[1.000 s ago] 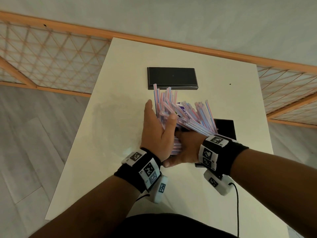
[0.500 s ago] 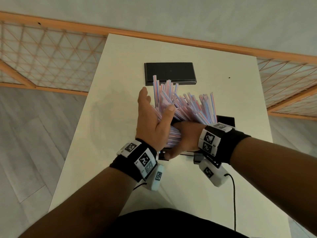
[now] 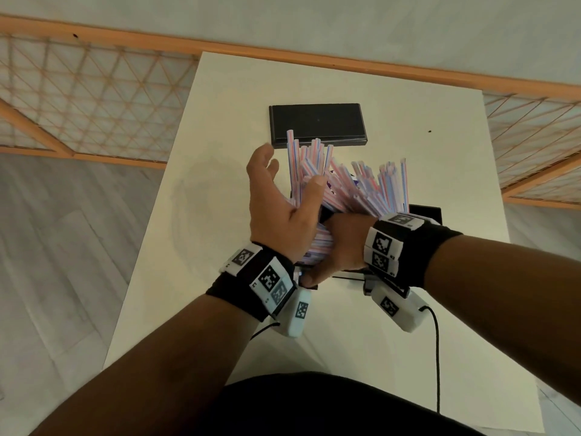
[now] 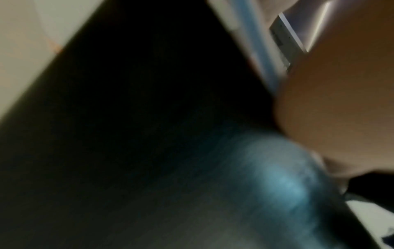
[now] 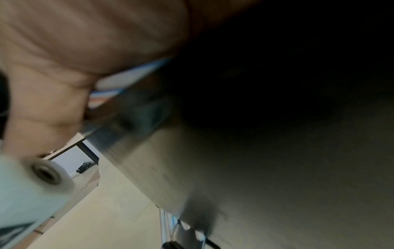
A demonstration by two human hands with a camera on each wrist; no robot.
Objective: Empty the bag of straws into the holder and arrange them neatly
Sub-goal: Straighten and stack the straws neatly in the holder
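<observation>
A thick bundle of pink, blue and white striped straws (image 3: pixel 361 187) fans up and to the right out of a black holder (image 3: pixel 426 213), which is mostly hidden behind my hands. My left hand (image 3: pixel 284 177) lies along the bundle's left side with fingers straight and the thumb pressing on the straws. My right hand (image 3: pixel 341 243) is curled round the bundle's lower part near the holder's mouth. In the right wrist view a few straws (image 5: pixel 127 75) lie against the palm beside the dark holder wall (image 5: pixel 255 118). I cannot make out the bag.
A flat black lid or tray (image 3: pixel 317 124) lies on the white table (image 3: pixel 408 341) just beyond the straws. An orange-framed lattice fence (image 3: pixel 94 99) borders the table at the back and sides. A black cable (image 3: pixel 437 357) runs off the right wrist.
My left hand has slid farther up the bundle and its fingers have straightened. The straws on the left now stand more upright. The right hand keeps its hold.
</observation>
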